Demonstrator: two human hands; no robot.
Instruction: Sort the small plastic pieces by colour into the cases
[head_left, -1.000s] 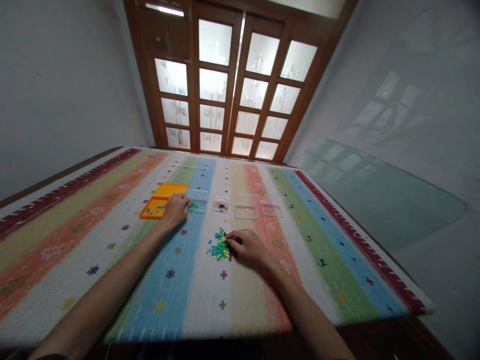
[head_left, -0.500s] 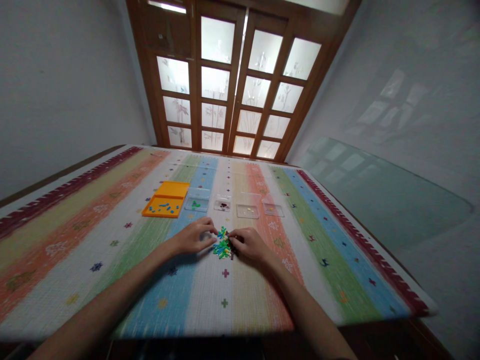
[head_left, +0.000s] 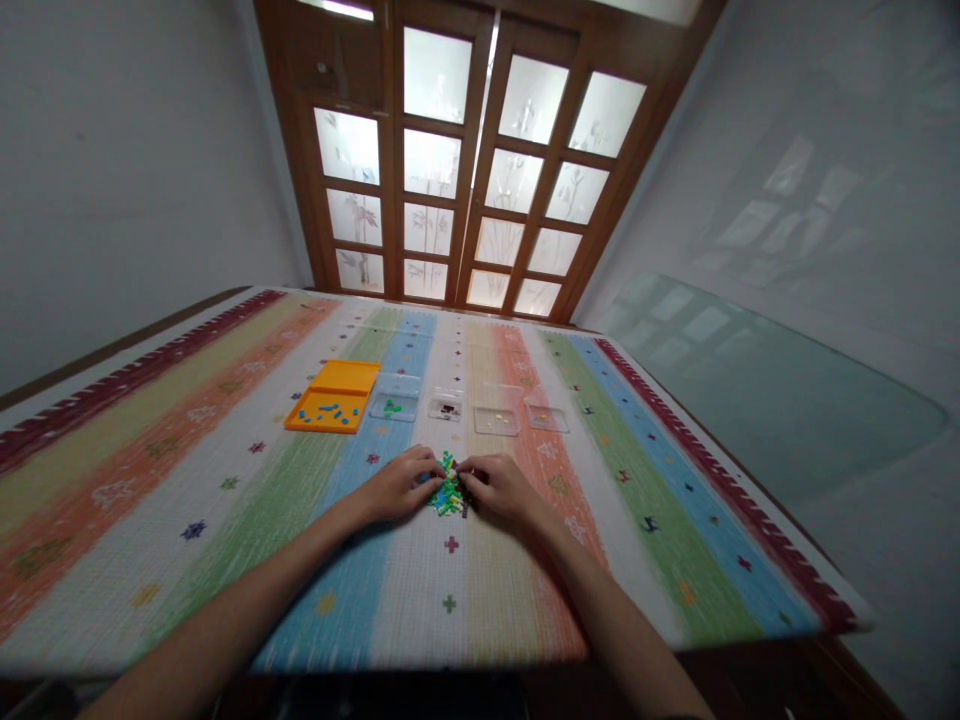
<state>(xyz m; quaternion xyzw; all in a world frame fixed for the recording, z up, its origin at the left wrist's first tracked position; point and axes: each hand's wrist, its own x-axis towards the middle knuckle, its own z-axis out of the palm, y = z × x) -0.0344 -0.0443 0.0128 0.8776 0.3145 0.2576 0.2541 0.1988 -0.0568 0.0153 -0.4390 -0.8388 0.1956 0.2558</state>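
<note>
Green, blue and yellow beads (head_left: 448, 494) sit heaped between your left hand (head_left: 397, 487) and right hand (head_left: 501, 490) (fingers curled on them; grip unclear), nearer you than the orange tray (head_left: 336, 397).

Both hands rest on the striped table (head_left: 225, 500), the left hand (head_left: 397, 487) and the right hand (head_left: 501, 490) closing in from either side on a small pile of coloured pieces (head_left: 448, 494), their fingertips touching it; whether either pinches a piece is too small to tell. Farther off stands a row of trays: an orange tray (head_left: 334, 397) with blue pieces at the left, then four clear trays, the first clear tray (head_left: 394, 400) holding green bits. Beyond the far edge stands a wooden door (head_left: 472, 170) with frosted panes.
</note>
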